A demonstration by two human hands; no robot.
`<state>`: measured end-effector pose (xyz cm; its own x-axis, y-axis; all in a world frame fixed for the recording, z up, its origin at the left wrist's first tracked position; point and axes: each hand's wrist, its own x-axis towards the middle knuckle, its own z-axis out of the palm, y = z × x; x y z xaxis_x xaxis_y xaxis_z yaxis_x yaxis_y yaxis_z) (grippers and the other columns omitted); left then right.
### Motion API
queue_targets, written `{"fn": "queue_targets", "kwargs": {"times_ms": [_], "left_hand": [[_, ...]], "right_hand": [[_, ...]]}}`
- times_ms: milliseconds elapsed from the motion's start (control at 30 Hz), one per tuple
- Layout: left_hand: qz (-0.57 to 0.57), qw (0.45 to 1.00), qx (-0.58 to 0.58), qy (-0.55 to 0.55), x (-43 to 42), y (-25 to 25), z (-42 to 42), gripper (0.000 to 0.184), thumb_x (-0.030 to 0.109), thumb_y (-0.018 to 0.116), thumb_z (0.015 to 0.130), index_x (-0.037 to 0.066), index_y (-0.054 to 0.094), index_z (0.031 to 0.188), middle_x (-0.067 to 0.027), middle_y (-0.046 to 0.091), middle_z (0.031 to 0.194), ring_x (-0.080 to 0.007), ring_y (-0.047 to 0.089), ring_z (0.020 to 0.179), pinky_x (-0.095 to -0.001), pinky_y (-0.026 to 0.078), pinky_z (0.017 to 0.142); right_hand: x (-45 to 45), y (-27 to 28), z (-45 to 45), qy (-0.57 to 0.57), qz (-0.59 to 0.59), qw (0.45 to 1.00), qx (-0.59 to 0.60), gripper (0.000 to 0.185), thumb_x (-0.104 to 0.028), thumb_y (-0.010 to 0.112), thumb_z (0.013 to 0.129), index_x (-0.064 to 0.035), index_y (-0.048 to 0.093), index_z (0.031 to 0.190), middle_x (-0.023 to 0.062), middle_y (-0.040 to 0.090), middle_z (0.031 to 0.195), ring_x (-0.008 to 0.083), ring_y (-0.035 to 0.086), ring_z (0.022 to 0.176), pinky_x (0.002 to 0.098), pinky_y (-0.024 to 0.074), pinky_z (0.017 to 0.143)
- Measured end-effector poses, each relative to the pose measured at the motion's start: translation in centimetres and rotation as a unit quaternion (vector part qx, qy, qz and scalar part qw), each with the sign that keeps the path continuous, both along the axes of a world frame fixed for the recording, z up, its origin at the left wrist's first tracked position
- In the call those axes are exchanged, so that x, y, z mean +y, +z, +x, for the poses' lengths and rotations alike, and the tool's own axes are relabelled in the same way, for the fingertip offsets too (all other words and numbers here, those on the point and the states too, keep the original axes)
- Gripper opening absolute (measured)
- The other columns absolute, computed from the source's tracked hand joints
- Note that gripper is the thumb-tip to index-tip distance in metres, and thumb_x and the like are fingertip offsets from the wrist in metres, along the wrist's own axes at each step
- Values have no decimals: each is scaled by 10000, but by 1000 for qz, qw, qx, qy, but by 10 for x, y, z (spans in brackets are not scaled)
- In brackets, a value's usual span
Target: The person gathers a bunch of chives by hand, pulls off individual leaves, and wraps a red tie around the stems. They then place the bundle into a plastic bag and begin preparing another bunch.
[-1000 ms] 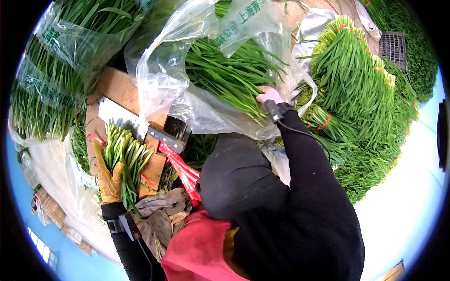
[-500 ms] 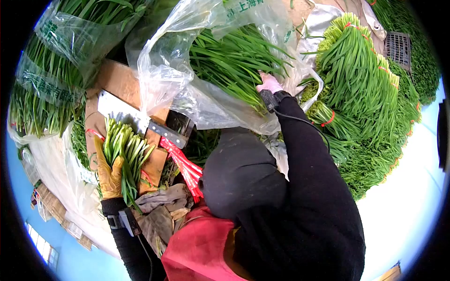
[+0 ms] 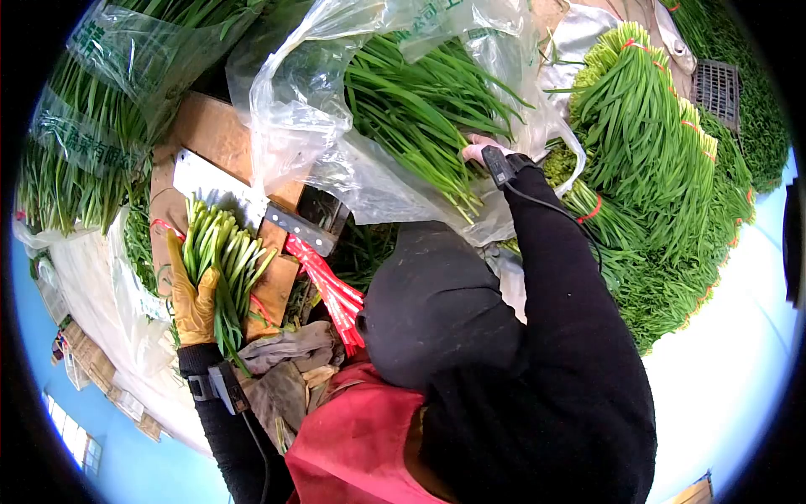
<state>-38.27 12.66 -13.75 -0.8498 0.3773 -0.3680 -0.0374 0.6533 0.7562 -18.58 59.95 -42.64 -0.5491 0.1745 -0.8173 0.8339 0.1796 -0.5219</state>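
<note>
My left hand [image 3: 193,302], in a yellow glove, cups a bunch of garlic chives [image 3: 220,252]. Its thumb lies across the stems, whose cut ends point away from me. My right hand [image 3: 484,149], in a pink glove, is at the right side of a loose heap of garlic chives [image 3: 420,101] inside an open clear plastic bag [image 3: 298,118]. The fingers close around some of these stems and are partly hidden by them. Just beyond the left bunch lies a cleaver [image 3: 220,191] on a wooden board [image 3: 214,134], its dark handle toward the right.
Red and white ties [image 3: 327,290] hang below the cleaver handle. Banded chive bundles [image 3: 638,126] are piled high on the right, near a dark plastic crate [image 3: 716,92]. More bagged chives [image 3: 84,126] stand at the upper left. A brown cloth [image 3: 290,361] lies near my lap.
The stems at my right hand have shifted slightly toward me, and that hand has turned a little. My left hand keeps its bunch beside the cleaver.
</note>
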Motion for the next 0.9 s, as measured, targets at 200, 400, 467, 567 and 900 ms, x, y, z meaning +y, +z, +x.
{"fn": "queue_targets", "kwargs": {"times_ms": [200, 400, 467, 567, 900], "left_hand": [[-5, 1000, 14, -17, 2, 2, -2, 887, 291, 678, 862, 86, 120, 1520, -130, 405, 1427, -223, 420, 1271, -319, 314, 1062], [-23, 1000, 9, -18, -4, -2, -3, 898, 311, 680, 856, 86, 119, 1520, -130, 396, 1432, -224, 417, 1276, -318, 320, 1059], [-36, 999, 9, -29, -5, 0, -4, 875, 335, 659, 867, 84, 131, 1518, -133, 361, 1457, -230, 388, 1301, -322, 300, 1072], [-61, 997, 19, -54, -6, 3, -5, 828, 368, 616, 886, 63, 163, 1509, -149, 289, 1508, -250, 322, 1359, -337, 248, 1106], [-146, 982, 85, -87, -21, 11, -19, 928, 343, 721, 804, -13, 190, 1477, -239, 346, 1460, -316, 347, 1354, -350, 280, 1092]], "right_hand": [[-5, 22, -20, -3, -154, 975, -159, 248, -279, 570, 797, -43, 645, 810, 67, 595, 660, 178, 534, 521, 329, 420, 493], [-17, 37, -19, 6, -191, 979, -65, 328, -323, 572, 879, -47, 680, 1019, 99, 679, 898, 177, 625, 745, 328, 497, 667], [-10, 42, -7, -112, -295, 947, -65, 403, -337, 623, 854, -43, 628, 1130, 92, 677, 998, 183, 636, 839, 334, 499, 768], [-7, 68, -17, -183, -349, 917, -72, 437, -410, 591, 902, -55, 613, 1155, 72, 679, 999, 168, 649, 842, 322, 519, 776], [-14, 31, 1, -92, -291, 945, -120, 733, -531, 567, 895, -42, 389, 1411, 106, 453, 1406, 197, 444, 1230, 320, 337, 1036]]}}
